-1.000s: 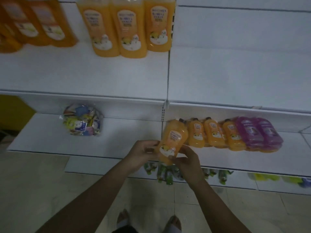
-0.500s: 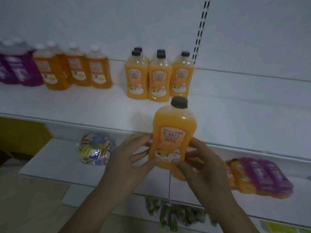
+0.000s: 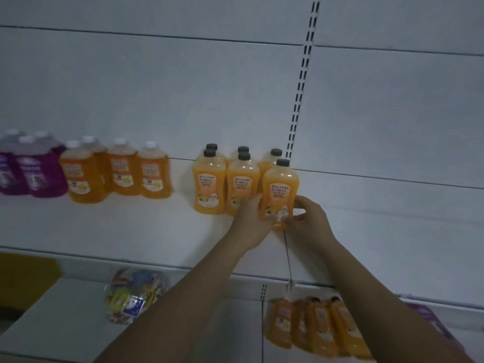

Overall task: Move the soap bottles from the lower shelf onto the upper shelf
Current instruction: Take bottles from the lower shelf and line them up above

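Note:
An orange soap bottle (image 3: 279, 189) with a black cap stands upright on the white upper shelf (image 3: 146, 234), at the right end of a group of like orange bottles (image 3: 209, 187). My left hand (image 3: 250, 221) grips its lower left side. My right hand (image 3: 309, 218) grips its lower right side. On the lower shelf (image 3: 65, 318), several orange bottles (image 3: 314, 326) lie on their backs, with a purple bottle (image 3: 429, 320) to their right, partly hidden by my right arm.
Further left on the upper shelf stand orange bottles with white caps (image 3: 115, 171) and purple bottles (image 3: 31, 174). A clear bag of colourful packets (image 3: 131, 297) lies on the lower shelf. A slotted upright (image 3: 301, 85) runs up the back wall.
Both hands carried the orange bottle up from the lower shelf and forward to the upper shelf, beside the group of black-capped bottles. The view tilted upward.

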